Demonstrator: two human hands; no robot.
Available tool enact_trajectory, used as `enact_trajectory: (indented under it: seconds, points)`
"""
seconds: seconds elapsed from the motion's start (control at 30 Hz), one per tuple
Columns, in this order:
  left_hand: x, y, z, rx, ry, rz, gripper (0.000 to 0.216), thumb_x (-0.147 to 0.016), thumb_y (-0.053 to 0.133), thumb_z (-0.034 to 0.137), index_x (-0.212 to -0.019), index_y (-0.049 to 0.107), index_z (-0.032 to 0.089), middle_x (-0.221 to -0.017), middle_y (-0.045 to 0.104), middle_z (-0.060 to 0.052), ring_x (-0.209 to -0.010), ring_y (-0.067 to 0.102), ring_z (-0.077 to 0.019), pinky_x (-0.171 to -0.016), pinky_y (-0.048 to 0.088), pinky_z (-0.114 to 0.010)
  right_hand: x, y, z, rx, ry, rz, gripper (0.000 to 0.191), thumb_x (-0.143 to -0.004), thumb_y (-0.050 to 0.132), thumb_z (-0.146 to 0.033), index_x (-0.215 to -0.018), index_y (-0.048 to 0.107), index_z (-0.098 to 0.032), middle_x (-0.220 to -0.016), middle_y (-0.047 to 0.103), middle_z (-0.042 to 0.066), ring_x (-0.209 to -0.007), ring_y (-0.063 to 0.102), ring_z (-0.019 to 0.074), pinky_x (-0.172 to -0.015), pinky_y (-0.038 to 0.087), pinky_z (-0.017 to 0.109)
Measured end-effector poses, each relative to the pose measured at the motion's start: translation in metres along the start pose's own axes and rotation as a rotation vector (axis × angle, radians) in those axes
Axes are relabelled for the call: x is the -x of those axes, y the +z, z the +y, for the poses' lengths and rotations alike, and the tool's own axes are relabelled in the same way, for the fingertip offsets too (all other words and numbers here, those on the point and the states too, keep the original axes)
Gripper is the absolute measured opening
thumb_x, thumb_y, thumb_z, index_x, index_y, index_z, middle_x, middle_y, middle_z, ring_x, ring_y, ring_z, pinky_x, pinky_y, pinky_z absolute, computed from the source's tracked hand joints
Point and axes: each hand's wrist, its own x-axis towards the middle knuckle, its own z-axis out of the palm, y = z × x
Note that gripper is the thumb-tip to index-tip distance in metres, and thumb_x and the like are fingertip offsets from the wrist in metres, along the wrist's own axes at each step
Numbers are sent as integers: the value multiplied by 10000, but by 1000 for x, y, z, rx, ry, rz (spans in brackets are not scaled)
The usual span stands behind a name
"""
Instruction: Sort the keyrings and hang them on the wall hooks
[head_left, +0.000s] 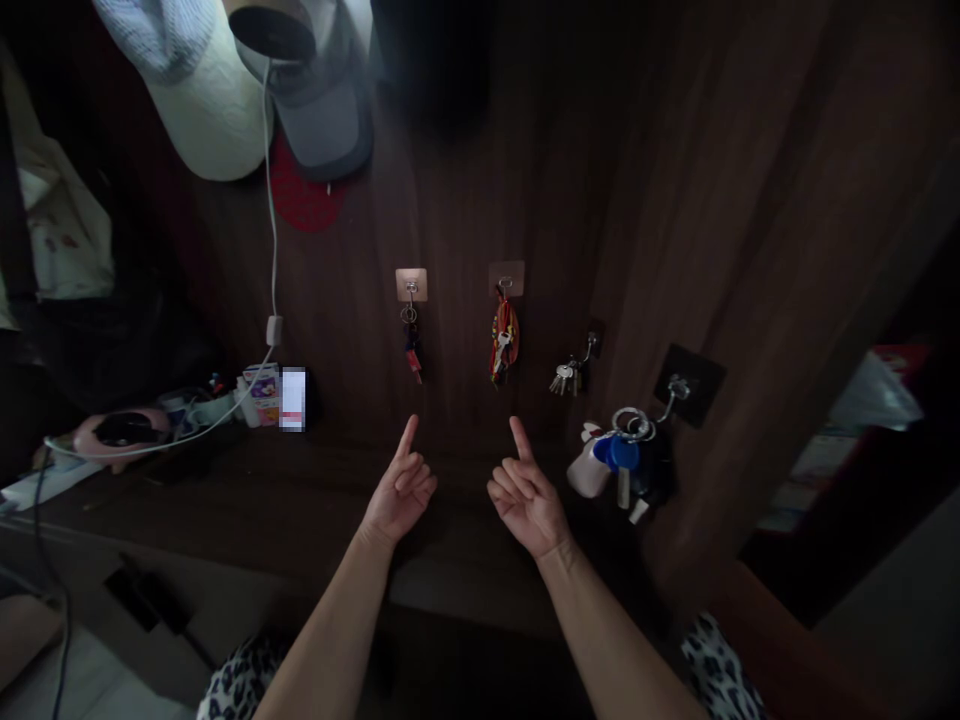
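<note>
Head camera, hands first: the left hand (401, 495) and right hand (527, 503) are apart, not touching each other or anything else. Both are empty, with index fingers raised and other fingers loosely curled.

Nearest the left hand, a small key bunch with a dark-and-red fob (411, 345) hangs from a copper-toned square hook plate (412, 285). Nearest the right hand, a red-orange patterned fabric pouch (504, 342) hangs from a matching copper-toned hook plate (506, 279).

Further right, I log a bunch of silver keys (564, 378) on a small metal hook, then a blue-capped key on a steel ring (622, 452) beside a black square hook plate (688, 385). A white plastic fob (589, 465) sits against it.

All four bunches hang on the dark wood-grain panel (465, 200); none is in hand.

Left along the ledge: a pink-and-black computer mouse (120, 430), a small printed carton (259, 393), and a white cable (271, 200). A cream cap (202, 100) and grey cap (322, 120) hang above.
</note>
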Motion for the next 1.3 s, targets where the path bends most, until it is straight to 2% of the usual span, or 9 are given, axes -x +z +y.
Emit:
enact_trajectory:
  seconds: [0.33, 0.57, 0.67, 0.77, 0.87, 1.0, 1.13, 1.2, 1.3]
  points:
    - [-1, -1, -1, 25, 0, 0, 580, -769, 549, 115, -1298, 393, 296, -424, 163, 118, -377, 210, -36, -460, 272, -162, 1, 2, 1, -14, 12, -25, 523, -715, 566, -106, -1184, 505, -329, -455, 189, -108, -422, 185, 67, -427, 256, 160]
    - [0, 1, 0, 45, 8, 23, 548, -761, 561, 102, -1266, 439, 277, -426, 170, 115, -383, 218, -39, -463, 268, -166, -2, -2, 3, 144, -11, -32, 501, -721, 554, -144, -1196, 499, -293, -458, 211, -111, -429, 183, 69, -434, 245, 175]
    - [-5, -1, -4, 22, 24, 99, 424, -746, 592, 148, -1158, 537, 233, -434, 203, 115, -384, 226, -32, -455, 262, -166, -10, -7, 11, 438, 31, 18, 357, -724, 566, -224, -1081, 578, -229, -433, 280, -110, -412, 218, 55, -422, 207, 183]
    - [-14, -9, -11, -103, 76, 270, 246, -698, 642, 254, -929, 619, 171, -444, 282, 109, -392, 266, -21, -443, 248, -167, -22, -12, 19, 959, 134, 51, 194, -729, 551, -291, -845, 645, -167, -448, 442, -62, -429, 366, 67, -426, 233, 195]
    - [-26, -16, -13, -256, 179, 462, 223, -647, 656, 332, -757, 603, 145, -457, 362, 95, -406, 322, -23, -433, 239, -171, -36, -17, 20, 1389, 134, -101, 144, -713, 553, -253, -750, 658, -162, -585, 592, -4, -550, 511, 104, -511, 336, 214]
    - [-48, -13, 5, -358, 301, 568, 258, -645, 605, 394, -638, 538, 146, -543, 485, 51, -456, 408, -40, -457, 291, -182, -49, -25, 21, 1628, 84, -210, 187, -741, 501, -226, -805, 671, -181, -705, 661, 20, -646, 579, 135, -586, 382, 228]
    - [-88, 5, 38, -651, 385, 577, 293, -679, 568, 380, -875, 585, 163, -850, 620, -34, -693, 561, -101, -582, 388, -205, -52, -36, 29, 1700, -74, -171, 224, -754, 447, -171, -802, 664, -191, -836, 680, 31, -796, 607, 149, -724, 398, 238]
    - [-114, 15, 55, -813, 462, 593, 386, -676, 590, 349, -1019, 549, 177, -978, 604, -64, -834, 577, -146, -652, 421, -236, -51, -39, 32, 1735, -54, -124, 244, -769, 422, -179, -823, 658, -202, -829, 680, 25, -787, 609, 153, -722, 398, 243]
    - [-154, 29, 74, -1063, 569, 628, 518, -677, 616, 343, -1141, 475, 163, -1046, 574, -99, -967, 552, -199, -789, 430, -310, -50, -39, 33, 1733, -50, -146, 249, -778, 408, -187, -812, 654, -210, -829, 676, 15, -797, 606, 148, -718, 391, 230]
